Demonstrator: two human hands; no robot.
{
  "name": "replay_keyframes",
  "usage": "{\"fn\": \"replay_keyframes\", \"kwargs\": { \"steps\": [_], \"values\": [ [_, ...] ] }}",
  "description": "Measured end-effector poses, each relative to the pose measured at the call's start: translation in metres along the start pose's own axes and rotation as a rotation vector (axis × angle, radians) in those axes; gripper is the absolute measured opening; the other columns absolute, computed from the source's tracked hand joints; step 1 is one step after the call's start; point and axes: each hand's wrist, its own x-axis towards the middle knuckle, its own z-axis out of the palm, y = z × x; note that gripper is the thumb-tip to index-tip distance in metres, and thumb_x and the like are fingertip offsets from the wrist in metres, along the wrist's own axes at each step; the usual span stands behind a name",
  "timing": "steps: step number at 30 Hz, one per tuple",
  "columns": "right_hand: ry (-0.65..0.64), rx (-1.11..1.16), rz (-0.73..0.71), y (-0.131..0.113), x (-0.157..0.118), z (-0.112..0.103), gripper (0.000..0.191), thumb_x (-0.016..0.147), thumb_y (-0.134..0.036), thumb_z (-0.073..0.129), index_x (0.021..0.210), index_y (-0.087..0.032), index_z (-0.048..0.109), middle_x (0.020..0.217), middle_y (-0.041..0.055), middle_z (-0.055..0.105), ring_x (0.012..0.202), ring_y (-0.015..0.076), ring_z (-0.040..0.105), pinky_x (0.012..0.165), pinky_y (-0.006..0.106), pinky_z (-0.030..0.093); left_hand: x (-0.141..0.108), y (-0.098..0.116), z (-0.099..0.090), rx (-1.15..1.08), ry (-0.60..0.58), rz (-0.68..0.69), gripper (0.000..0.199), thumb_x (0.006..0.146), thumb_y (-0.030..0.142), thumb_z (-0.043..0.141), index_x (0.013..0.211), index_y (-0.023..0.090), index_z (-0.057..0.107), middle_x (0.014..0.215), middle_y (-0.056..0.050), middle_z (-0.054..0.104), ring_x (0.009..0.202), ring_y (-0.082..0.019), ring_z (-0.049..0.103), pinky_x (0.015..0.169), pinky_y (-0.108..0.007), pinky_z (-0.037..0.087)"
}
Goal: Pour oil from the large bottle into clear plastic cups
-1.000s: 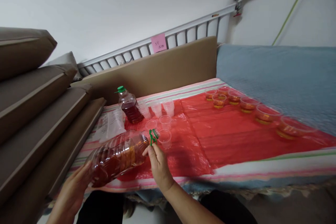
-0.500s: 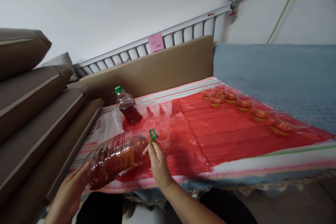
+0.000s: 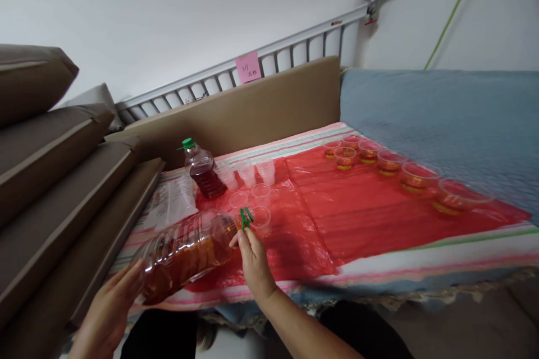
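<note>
A large clear bottle [image 3: 185,255] of amber liquid is tilted on its side, its neck pointing right. My left hand [image 3: 112,305] holds its base end. My right hand [image 3: 252,258] grips the neck by the green handle ring [image 3: 246,217]. Beneath and beyond the mouth, clear cups stand on the red plastic sheet [image 3: 290,235]: one near cup [image 3: 261,219], and two behind, a left cup [image 3: 238,200] and a right cup [image 3: 261,190]. Whether liquid is flowing out cannot be made out.
A second bottle [image 3: 205,174] with a green cap stands upright behind, beside stacks of clear cups [image 3: 246,174]. Several filled cups [image 3: 391,161] line the sheet's right part. Brown cushions [image 3: 54,202] are piled at left; a brown board [image 3: 252,115] borders the back.
The bottle and both hands have hardly moved; the liquid inside looks slightly shifted. The view has shifted very slightly.
</note>
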Motion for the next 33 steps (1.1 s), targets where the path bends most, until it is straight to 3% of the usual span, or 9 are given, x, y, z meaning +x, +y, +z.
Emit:
{"fn": "replay_keyframes", "kwargs": {
  "steps": [9, 14, 21, 33],
  "values": [
    [0.001, 0.016, 0.024, 0.000, 0.000, 0.000, 0.041, 0.096, -0.048, 0.039, 0.070, -0.021, 0.058, 0.069, 0.0022, 0.064, 0.069, 0.0160, 0.061, 0.069, 0.028, 0.048, 0.001, -0.001, -0.004, -0.005, 0.000, 0.003, 0.014, 0.072, 0.004, 0.069, 0.081, 0.012, 0.074, 0.076, -0.005, 0.076, 0.065, -0.015, 0.071, 0.059, -0.017, 0.057],
    [-0.011, 0.016, 0.056, 0.002, 0.000, 0.000, 0.041, 0.096, -0.048, 0.039, 0.071, -0.021, 0.057, 0.070, 0.0021, 0.063, 0.069, 0.0158, 0.061, 0.070, 0.027, 0.048, 0.003, -0.001, -0.005, 0.006, -0.062, -0.006, 0.011, 0.074, 0.010, 0.070, 0.085, 0.011, 0.073, 0.078, -0.007, 0.076, 0.068, -0.017, 0.071, 0.061, -0.019, 0.058],
    [-0.015, 0.036, 0.071, 0.004, 0.001, 0.001, 0.043, 0.095, -0.053, 0.040, 0.071, -0.022, 0.057, 0.070, 0.0018, 0.063, 0.070, 0.0155, 0.060, 0.070, 0.027, 0.047, -0.003, 0.004, -0.001, -0.006, -0.010, 0.002, 0.010, 0.070, 0.011, 0.070, 0.079, 0.010, 0.072, 0.074, -0.007, 0.075, 0.063, -0.017, 0.070, 0.058, -0.020, 0.058],
    [-0.015, 0.050, 0.088, 0.004, 0.001, 0.004, 0.041, 0.094, -0.052, 0.040, 0.070, -0.022, 0.057, 0.070, 0.0018, 0.063, 0.070, 0.0160, 0.060, 0.072, 0.028, 0.046, -0.009, 0.011, 0.004, 0.012, 0.041, -0.016, 0.011, 0.076, 0.010, 0.065, 0.085, 0.011, 0.071, 0.076, -0.008, 0.075, 0.065, -0.016, 0.070, 0.059, -0.019, 0.057]
  ]
}}
